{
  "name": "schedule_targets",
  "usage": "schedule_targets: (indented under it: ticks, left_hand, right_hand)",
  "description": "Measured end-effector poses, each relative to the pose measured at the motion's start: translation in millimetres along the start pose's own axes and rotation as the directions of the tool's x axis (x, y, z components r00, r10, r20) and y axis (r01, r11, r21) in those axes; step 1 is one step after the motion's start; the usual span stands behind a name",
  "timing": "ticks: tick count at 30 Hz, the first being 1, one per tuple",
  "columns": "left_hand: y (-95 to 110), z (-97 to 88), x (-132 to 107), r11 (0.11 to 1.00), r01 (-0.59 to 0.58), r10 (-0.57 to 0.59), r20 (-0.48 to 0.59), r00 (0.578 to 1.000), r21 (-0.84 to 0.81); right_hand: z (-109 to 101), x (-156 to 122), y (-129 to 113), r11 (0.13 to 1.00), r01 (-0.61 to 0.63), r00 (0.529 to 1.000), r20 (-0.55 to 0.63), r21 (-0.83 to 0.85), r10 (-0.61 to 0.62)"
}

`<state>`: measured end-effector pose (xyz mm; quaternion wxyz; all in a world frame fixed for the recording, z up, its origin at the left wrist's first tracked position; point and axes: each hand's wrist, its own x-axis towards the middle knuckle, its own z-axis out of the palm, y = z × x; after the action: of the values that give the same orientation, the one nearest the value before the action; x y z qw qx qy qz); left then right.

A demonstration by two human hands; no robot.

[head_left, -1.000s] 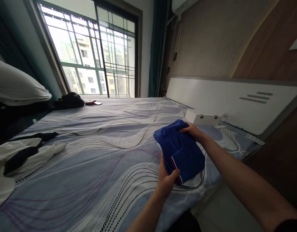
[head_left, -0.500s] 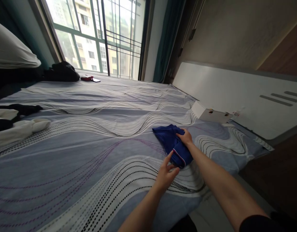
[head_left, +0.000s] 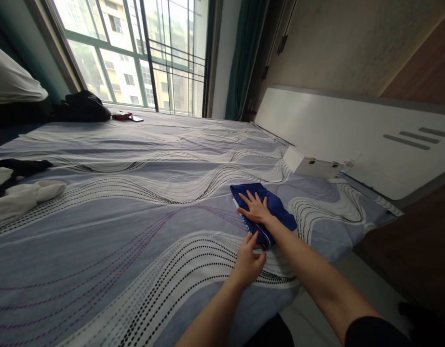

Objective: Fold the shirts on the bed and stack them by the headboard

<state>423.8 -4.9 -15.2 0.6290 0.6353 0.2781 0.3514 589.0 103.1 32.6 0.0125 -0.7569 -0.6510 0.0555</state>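
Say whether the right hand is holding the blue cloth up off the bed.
No, the right hand lies spread on top of the blue cloth, which rests on the bed.

A home bedroom, wide bed (head_left: 164,250) in a wavy-patterned sheet (head_left: 117,140), white headboard (head_left: 334,140), teal curtain (head_left: 246,62), barred window (head_left: 146,62) facing buildings (head_left: 117,72).
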Motion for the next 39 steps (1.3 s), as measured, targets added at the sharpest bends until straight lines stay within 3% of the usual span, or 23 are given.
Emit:
schedule_targets:
  ticks: [4,6,9,12,14,20,22,24,25,27,30,32,34,36,39]
  left_hand:
    - [-4,2.8,1,0.998,-0.005,0.006,-0.018,1.000,0.062]
    - [-5,4.1,1,0.996,-0.012,0.014,-0.026,1.000,0.083]
    - [-6,5.1,0,0.992,-0.037,0.041,-0.028,0.999,0.123]
    - [-9,4.8,-2,0.984,-0.056,0.062,-0.030,0.998,0.172]
    - [-13,5.2,-2,0.978,-0.068,0.078,-0.043,0.996,0.198]
    - [-13,14.9,-1,0.975,-0.072,0.088,-0.067,0.994,0.210]
    - [-7,8.7,-10,0.979,-0.047,0.067,-0.095,0.993,0.200]
    - [-1,-15.6,-28,0.961,-0.082,0.110,-0.091,0.990,0.263]
    - [3,-36.3,-41,0.934,-0.123,0.156,-0.075,0.985,0.335]
    - [13,-93.4,-76,0.814,-0.198,0.243,-0.010,0.970,0.547]
    - [36,-199.5,-139,0.558,-0.014,0.201,-0.118,0.973,0.830]
    - [53,-265.0,-180,0.370,0.211,0.131,-0.276,0.952,0.905]
    - [67,-315.0,-211,0.227,0.381,0.088,-0.409,0.908,0.896]
    - [74,-345.9,-231,0.138,0.462,0.066,-0.474,0.878,0.876]
    - [76,-363.2,-243,0.077,0.478,0.051,-0.483,0.874,0.875]
  right_hand:
    - [-5,17,-10,0.998,-0.038,0.996,0.078,0.044,0.035]
    - [-11,19,-5,0.996,-0.057,0.997,0.062,0.070,0.053]
    - [-12,14,9,0.969,-0.237,0.966,-0.086,0.073,0.243]
    - [-6,7,18,0.914,-0.394,0.916,-0.044,0.093,0.399]
    - [-1,5,16,0.900,-0.420,0.907,0.039,0.114,0.418]
    - [9,0,-12,0.914,-0.396,0.918,0.067,0.093,0.391]
    - [10,-3,-14,0.920,-0.380,0.924,0.088,0.092,0.373]
    - [10,-6,-10,0.925,-0.369,0.929,0.060,0.092,0.365]
    - [10,-6,-7,0.922,-0.377,0.926,0.052,0.094,0.373]
    - [10,-4,-6,0.917,-0.387,0.922,0.040,0.095,0.385]
    - [14,-7,-31,0.895,-0.446,0.892,-0.073,0.032,0.447]
    - [23,-21,-75,0.908,-0.420,0.889,-0.206,-0.005,0.410]
    - [38,-48,-138,0.966,-0.260,0.929,-0.273,-0.005,0.249]
    - [57,-82,-206,0.999,-0.028,0.976,-0.213,0.035,0.035]
    - [77,-127,-290,0.971,0.220,0.967,-0.150,0.097,-0.204]
